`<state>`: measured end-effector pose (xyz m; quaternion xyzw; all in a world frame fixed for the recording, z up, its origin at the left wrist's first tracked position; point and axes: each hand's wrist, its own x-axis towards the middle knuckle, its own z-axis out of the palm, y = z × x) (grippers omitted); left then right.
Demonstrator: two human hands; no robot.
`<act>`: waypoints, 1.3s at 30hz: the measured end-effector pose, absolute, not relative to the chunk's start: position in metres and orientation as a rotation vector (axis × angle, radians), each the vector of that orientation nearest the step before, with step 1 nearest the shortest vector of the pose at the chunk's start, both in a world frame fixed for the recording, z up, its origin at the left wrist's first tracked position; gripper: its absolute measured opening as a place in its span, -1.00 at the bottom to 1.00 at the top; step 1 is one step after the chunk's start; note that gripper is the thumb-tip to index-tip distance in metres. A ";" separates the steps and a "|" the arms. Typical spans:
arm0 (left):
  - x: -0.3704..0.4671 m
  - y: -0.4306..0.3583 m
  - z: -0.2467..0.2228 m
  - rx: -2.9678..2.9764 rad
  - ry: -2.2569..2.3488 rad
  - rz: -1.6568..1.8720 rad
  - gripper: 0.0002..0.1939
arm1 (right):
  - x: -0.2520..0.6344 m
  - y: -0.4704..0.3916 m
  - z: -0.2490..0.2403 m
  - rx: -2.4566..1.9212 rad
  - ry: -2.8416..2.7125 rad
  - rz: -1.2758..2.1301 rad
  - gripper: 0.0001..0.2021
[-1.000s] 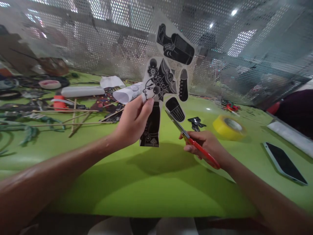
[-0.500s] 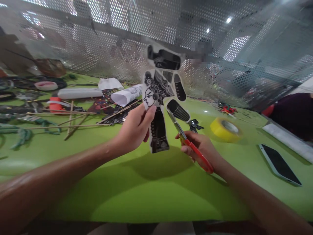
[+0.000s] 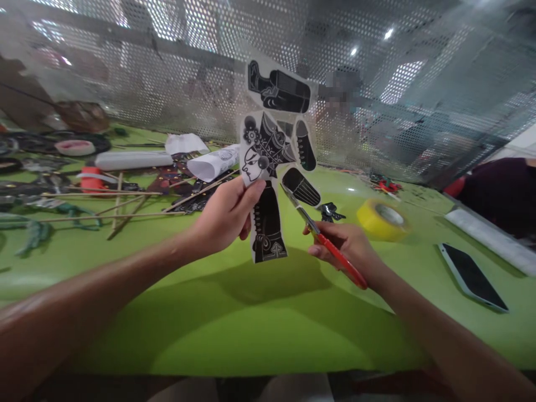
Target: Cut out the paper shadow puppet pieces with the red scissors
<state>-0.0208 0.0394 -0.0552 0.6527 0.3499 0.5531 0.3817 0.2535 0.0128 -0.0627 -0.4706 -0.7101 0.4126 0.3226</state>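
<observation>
Between the thumb and fingers of my left hand (image 3: 228,212) is a partly cut sheet with printed black-and-white puppet figure pieces (image 3: 270,148), held upright above the table. A face in profile, a boot-like piece and dark limb shapes show on it. My right hand (image 3: 343,248) is closed around the red handles of a pair of scissors (image 3: 341,259). The scissor blades point up and left, at the edge of the striped dark piece on the sheet; whether they are parted I cannot tell. Behind them a small black cut-out (image 3: 330,212) lies on the table.
On the green table (image 3: 251,335), a yellow tape roll (image 3: 382,219) and a phone (image 3: 473,276) lie to the right. Thin wooden sticks (image 3: 117,204), a rolled printed paper (image 3: 213,162) and dark cut pieces clutter the left. A perforated metal screen (image 3: 188,67) stands behind.
The sheet is turned slightly and its prints show more sharply. Both hands and the scissors keep nearly the same positions. The whole view has shifted a little.
</observation>
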 end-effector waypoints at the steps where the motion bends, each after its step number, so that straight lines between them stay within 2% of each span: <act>1: -0.021 0.039 -0.055 1.663 0.892 1.412 -0.53 | 0.254 0.013 -0.062 -1.234 -1.857 1.094 -0.37; 14: -0.019 0.036 -0.050 1.648 0.934 1.344 -0.59 | 0.247 0.007 -0.052 -1.249 -1.879 1.087 -0.41; 20: -0.024 0.033 -0.044 1.667 0.991 1.238 -0.55 | 0.245 0.005 -0.046 -1.286 -1.909 1.018 -0.36; 25: -0.025 0.033 -0.044 1.646 0.997 1.203 -0.60 | 0.245 0.007 -0.046 -1.312 -1.933 1.015 -0.41; 31: -0.023 0.037 -0.051 1.649 0.941 1.149 -0.52 | 0.246 0.013 -0.058 -1.305 -1.943 1.097 -0.45; 35: -0.023 0.039 -0.055 1.662 0.892 1.104 -0.40 | 0.246 0.013 -0.064 -1.291 -1.905 1.154 -0.45; 39: -0.021 0.038 -0.054 1.658 0.866 1.103 -0.42 | 0.245 0.010 -0.065 -1.279 -1.856 1.180 -0.44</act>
